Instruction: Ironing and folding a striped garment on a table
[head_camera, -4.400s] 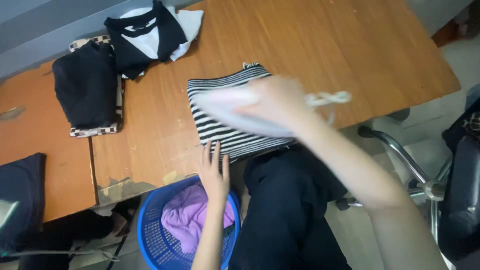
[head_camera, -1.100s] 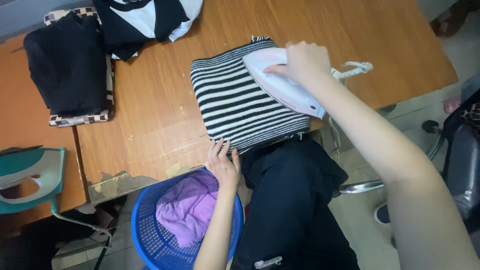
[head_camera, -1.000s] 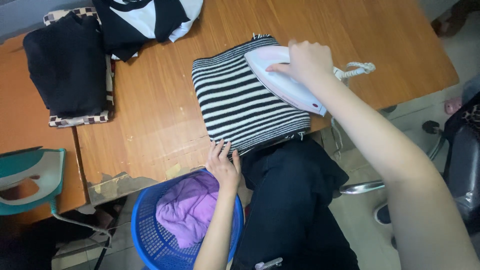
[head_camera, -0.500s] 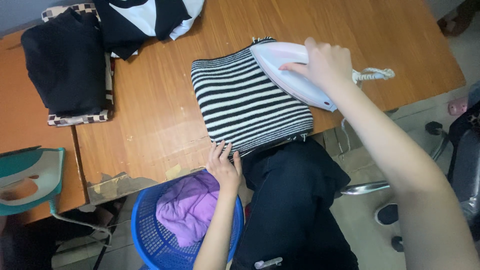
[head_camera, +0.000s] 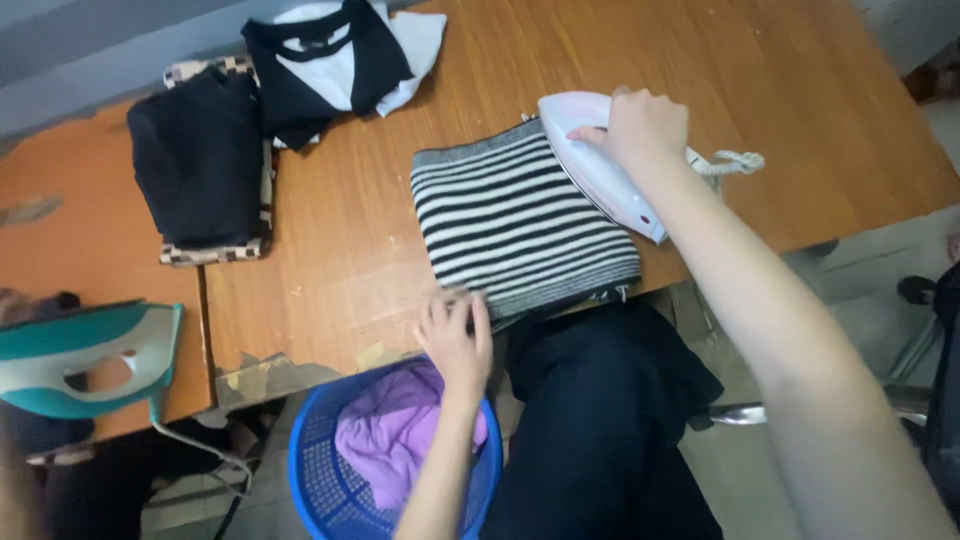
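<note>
Head view: right hand (head_camera: 645, 125) was clenched around the handle of a white clothes iron (head_camera: 598, 165), which sat on the right edge of a folded black-and-white striped garment (head_camera: 520, 225), sole down, nose pointing to about 11 o'clock. The iron's coiled cord (head_camera: 735, 162) trailed off at 3 o'clock from the hand. The striped garment lay flat on the wooden desk (head_camera: 330, 250), its near edge at the desk's front lip. Left hand (head_camera: 455, 335) was released, fingers spread flat, pressing the desk at the garment's lower left corner, at 7 o'clock from it. A blue plastic basket (head_camera: 320, 480) with purple cloth (head_camera: 395, 435) inside stood below the desk edge, just under the left hand. At 10 o'clock from the striped garment: a folded black garment (head_camera: 200, 160) on a checked pad, and a black-and-white shirt (head_camera: 335, 55) beside it. A teal iron (head_camera: 85, 350) rested at the far left, well apart from both hands.
</note>
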